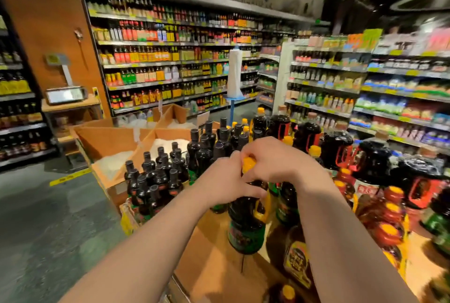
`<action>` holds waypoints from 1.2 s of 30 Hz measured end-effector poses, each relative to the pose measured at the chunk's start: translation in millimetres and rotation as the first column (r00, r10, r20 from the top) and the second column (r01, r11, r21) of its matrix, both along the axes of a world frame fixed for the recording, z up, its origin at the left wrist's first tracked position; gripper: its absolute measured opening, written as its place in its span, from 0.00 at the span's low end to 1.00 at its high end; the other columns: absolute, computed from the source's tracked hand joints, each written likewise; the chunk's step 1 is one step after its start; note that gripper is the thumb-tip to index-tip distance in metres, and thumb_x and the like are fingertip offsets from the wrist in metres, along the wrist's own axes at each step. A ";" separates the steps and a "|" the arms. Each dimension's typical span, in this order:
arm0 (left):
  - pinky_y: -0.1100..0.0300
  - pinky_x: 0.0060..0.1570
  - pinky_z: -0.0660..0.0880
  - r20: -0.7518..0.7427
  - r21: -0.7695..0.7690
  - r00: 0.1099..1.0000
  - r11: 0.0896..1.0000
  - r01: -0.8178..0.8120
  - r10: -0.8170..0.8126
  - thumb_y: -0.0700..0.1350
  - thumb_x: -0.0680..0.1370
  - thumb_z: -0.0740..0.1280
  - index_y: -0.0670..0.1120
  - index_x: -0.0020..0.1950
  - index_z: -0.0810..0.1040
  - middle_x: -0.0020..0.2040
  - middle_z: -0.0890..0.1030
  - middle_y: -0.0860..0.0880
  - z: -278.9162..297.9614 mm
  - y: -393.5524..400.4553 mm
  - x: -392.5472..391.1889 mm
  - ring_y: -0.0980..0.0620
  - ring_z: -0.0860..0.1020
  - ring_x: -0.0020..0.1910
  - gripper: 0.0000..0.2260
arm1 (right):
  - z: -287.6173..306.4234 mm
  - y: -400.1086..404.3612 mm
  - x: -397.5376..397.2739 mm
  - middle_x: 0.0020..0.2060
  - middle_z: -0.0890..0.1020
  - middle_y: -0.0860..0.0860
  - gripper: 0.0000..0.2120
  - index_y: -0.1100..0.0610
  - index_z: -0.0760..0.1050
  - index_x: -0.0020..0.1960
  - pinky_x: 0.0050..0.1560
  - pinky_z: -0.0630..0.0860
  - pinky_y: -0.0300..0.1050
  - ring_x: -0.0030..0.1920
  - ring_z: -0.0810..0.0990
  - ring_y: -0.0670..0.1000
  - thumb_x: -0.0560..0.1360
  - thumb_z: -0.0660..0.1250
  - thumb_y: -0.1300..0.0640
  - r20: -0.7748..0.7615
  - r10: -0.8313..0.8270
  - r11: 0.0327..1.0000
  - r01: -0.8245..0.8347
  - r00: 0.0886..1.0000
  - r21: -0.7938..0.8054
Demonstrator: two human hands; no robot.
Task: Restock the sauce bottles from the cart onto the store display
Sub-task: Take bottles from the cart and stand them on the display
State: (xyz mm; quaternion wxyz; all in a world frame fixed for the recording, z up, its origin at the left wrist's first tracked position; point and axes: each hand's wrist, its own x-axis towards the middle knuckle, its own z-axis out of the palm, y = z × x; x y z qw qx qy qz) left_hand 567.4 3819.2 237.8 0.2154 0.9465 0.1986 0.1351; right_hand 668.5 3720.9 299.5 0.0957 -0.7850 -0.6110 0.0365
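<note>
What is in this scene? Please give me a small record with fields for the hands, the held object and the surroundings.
setting: store aisle with stocked shelves
left hand: on the neck of the yellow-capped sauce bottle
right hand: over the bottle's yellow cap
bottle: upright, dark, green label
nearby: black-capped bottles to the left, red-handled jugs to the right

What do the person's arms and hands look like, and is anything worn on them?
Both forearms are bare as far as the picture shows; no sleeve is in view. The left hand and the right hand wear no gloves. No watch, ring or bracelet is visible.
</note>
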 end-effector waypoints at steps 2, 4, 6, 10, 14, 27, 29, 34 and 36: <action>0.56 0.44 0.76 0.010 0.013 1.000 1.000 0.020 -0.020 0.67 0.64 0.74 0.49 0.62 0.67 0.52 0.76 0.52 -2.9 -0.2 25.5 0.52 0.75 0.48 0.36 | -2.6 -3.4 18.3 0.40 0.76 0.47 0.11 0.51 0.76 0.48 0.36 0.72 0.45 0.40 0.74 0.47 0.68 0.73 0.51 0.012 -0.071 0.997 0.071 0.997 -0.024; 0.57 0.43 0.75 0.007 -0.008 0.999 0.999 0.042 -0.042 0.65 0.66 0.75 0.49 0.63 0.67 0.53 0.77 0.51 -2.8 -0.3 49.0 0.52 0.76 0.49 0.34 | -5.7 -6.5 35.6 0.40 0.76 0.48 0.10 0.51 0.76 0.47 0.36 0.72 0.45 0.41 0.74 0.50 0.68 0.71 0.53 0.040 -0.120 0.991 0.122 0.992 -0.047; 0.59 0.41 0.73 0.002 -0.031 0.997 0.996 0.079 -0.079 0.63 0.67 0.75 0.48 0.63 0.67 0.51 0.76 0.52 -6.4 1.8 71.7 0.52 0.76 0.47 0.34 | -9.3 -9.8 49.2 0.37 0.77 0.51 0.08 0.55 0.77 0.47 0.34 0.72 0.46 0.38 0.76 0.53 0.69 0.69 0.57 0.072 -0.150 0.987 0.154 0.986 -0.054; 0.59 0.42 0.73 0.015 -0.039 0.972 0.971 0.235 -0.235 0.62 0.67 0.75 0.46 0.64 0.68 0.49 0.77 0.52 -18.8 7.7 107.6 0.51 0.77 0.48 0.33 | -17.8 -14.3 66.7 0.35 0.76 0.50 0.03 0.54 0.75 0.41 0.29 0.66 0.43 0.36 0.74 0.50 0.69 0.66 0.61 0.048 -0.267 0.963 0.268 0.963 -0.029; 0.54 0.50 0.76 -0.082 0.060 0.933 0.932 0.356 -0.351 0.69 0.67 0.70 0.46 0.63 0.69 0.52 0.76 0.49 -34.7 15.9 140.0 0.50 0.77 0.52 0.35 | -31.5 -12.8 80.9 0.32 0.77 0.51 0.05 0.58 0.76 0.40 0.27 0.67 0.44 0.34 0.75 0.52 0.64 0.67 0.63 0.023 -0.406 0.912 0.407 0.914 -0.045; 0.55 0.48 0.78 -0.149 -0.129 0.843 0.856 0.501 -0.516 0.61 0.67 0.76 0.43 0.69 0.65 0.53 0.79 0.49 -67.1 21.9 180.6 0.50 0.77 0.49 0.40 | -58.3 -4.5 85.2 0.42 0.81 0.56 0.14 0.61 0.78 0.55 0.31 0.69 0.42 0.43 0.79 0.57 0.70 0.65 0.63 -0.054 -0.617 0.781 0.603 0.785 -0.161; 0.57 0.45 0.79 -0.140 -0.114 0.842 0.853 0.509 -0.521 0.61 0.67 0.76 0.42 0.69 0.64 0.52 0.78 0.50 -68.7 23.2 180.2 0.52 0.77 0.47 0.40 | -61.1 -4.2 84.5 0.43 0.81 0.54 0.15 0.59 0.78 0.57 0.32 0.68 0.41 0.44 0.79 0.56 0.70 0.65 0.64 -0.072 -0.624 0.777 0.610 0.778 -0.155; 0.55 0.47 0.80 -0.155 -0.109 0.831 0.845 0.524 -0.535 0.62 0.67 0.75 0.42 0.71 0.62 0.52 0.78 0.49 -68.0 26.2 174.2 0.51 0.78 0.48 0.42 | -62.0 -0.5 80.8 0.44 0.81 0.53 0.17 0.57 0.78 0.58 0.34 0.71 0.42 0.45 0.79 0.56 0.70 0.67 0.64 -0.071 -0.634 0.768 0.616 0.770 -0.175; 0.57 0.46 0.79 -0.166 -0.109 0.832 0.848 0.519 -0.530 0.62 0.67 0.75 0.43 0.70 0.63 0.52 0.78 0.49 -67.2 27.2 169.7 0.51 0.78 0.48 0.41 | -61.8 1.8 78.7 0.42 0.80 0.52 0.17 0.56 0.77 0.58 0.32 0.70 0.41 0.44 0.79 0.55 0.69 0.68 0.63 -0.057 -0.631 0.768 0.613 0.773 -0.185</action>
